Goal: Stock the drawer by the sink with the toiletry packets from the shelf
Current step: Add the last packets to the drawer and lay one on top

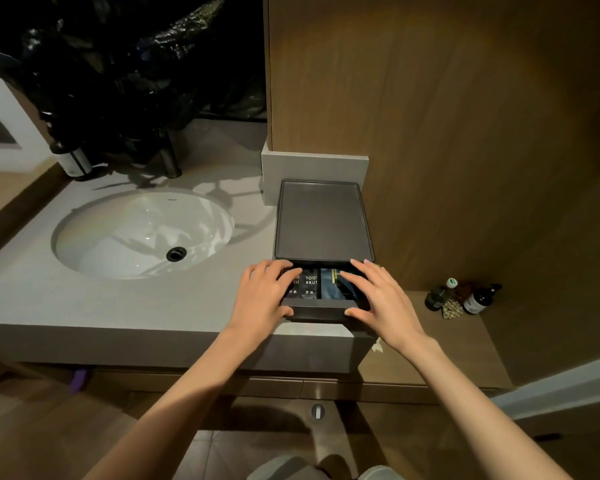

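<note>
Drawer (321, 311) stood part open beside sink (136, 230). Toothbrush packets (310, 284) lay under left hand (262, 296), blue packet (331, 287) under right hand (383, 299). Both hands flat, fingers spread, pressing packets down. Stocking looked nearly finished; closing drawer probably remained.

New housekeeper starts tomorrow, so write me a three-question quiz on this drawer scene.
1. True or false: the drawer is fully shut.
2. Seen from the person, the drawer sits on which side of the sink? A) left B) right C) behind
3. Fill in: the fingers of the left hand and right hand rest on the ____ inside the drawer.
Key: 1 false, it is partly open; 2 B; 3 packets.
</note>
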Available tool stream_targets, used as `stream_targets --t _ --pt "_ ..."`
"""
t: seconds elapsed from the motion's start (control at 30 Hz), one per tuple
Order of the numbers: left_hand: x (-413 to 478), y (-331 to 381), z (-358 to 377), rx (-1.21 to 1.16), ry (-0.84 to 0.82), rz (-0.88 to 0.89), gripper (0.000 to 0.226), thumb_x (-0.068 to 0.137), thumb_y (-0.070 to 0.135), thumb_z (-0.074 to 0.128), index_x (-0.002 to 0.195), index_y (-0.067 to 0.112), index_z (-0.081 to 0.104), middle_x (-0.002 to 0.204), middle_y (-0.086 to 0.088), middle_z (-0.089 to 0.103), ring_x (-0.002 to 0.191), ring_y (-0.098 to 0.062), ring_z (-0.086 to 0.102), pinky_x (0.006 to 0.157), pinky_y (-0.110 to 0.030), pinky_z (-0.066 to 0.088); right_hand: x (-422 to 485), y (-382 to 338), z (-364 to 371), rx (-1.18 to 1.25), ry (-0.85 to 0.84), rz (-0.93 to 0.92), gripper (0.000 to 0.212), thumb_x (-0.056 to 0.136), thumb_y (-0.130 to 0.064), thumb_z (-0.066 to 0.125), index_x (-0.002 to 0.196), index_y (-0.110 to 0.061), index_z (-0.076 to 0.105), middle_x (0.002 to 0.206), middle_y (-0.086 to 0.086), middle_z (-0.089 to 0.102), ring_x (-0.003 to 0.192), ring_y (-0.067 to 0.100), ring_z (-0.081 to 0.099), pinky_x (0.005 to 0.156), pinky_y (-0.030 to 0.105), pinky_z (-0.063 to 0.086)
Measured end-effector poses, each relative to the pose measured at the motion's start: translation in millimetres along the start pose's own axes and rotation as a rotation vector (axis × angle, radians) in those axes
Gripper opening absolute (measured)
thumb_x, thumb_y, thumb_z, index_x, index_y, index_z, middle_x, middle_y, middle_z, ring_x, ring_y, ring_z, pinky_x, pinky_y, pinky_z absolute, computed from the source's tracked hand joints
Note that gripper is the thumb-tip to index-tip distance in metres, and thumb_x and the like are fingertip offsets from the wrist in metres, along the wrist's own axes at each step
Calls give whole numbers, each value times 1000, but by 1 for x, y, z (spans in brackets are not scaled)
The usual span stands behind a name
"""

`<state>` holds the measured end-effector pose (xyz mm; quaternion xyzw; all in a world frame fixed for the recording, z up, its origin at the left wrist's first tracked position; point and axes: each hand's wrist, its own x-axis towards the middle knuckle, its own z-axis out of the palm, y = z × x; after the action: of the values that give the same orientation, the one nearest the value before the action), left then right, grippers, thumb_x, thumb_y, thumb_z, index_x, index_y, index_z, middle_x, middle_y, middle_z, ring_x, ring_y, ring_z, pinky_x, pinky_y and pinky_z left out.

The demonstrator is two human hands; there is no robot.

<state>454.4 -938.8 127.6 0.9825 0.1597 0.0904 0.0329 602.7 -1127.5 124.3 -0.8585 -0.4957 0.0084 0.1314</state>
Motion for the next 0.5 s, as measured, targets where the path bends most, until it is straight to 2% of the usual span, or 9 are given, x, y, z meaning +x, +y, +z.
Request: stream_targets --t 0.07,0.23,0.37,0.5 --pt "14 -4 2 0 -17 -18 83 73 35 78 144 24 38 146 1 42 133 -22 38 108 -35 27 13 3 2 7 -23 26 73 84 -33 71 147 -28 35 158 -4 25 148 17 17 119 31 8" --pt "46 -14 9 7 -107 -29 78 85 33 67 150 24 25 157 1 26 145 -23 21 117 -35 15 43 13 8 -26 -78 90 67 92 -32 60 150 -28 27 159 -3 24 148 18 17 121 33 15" --pt "63 -20 13 -9 -163 -25 69 90 30 61 150 25 26 158 3 26 147 -23 19 118 -35 13 57 21 11 -89 -97 97 58 97 -32 53 149 -32 29 158 -4 26 147 19 22 117 31 23" --pt "69 -25 17 -37 -123 -32 62 90 30 61 147 27 35 155 6 33 145 -21 25 116 -30 20 63 24 15 -155 -67 118 51 99 -30 49 147 -38 32 156 -8 31 145 17 28 113 30 31"
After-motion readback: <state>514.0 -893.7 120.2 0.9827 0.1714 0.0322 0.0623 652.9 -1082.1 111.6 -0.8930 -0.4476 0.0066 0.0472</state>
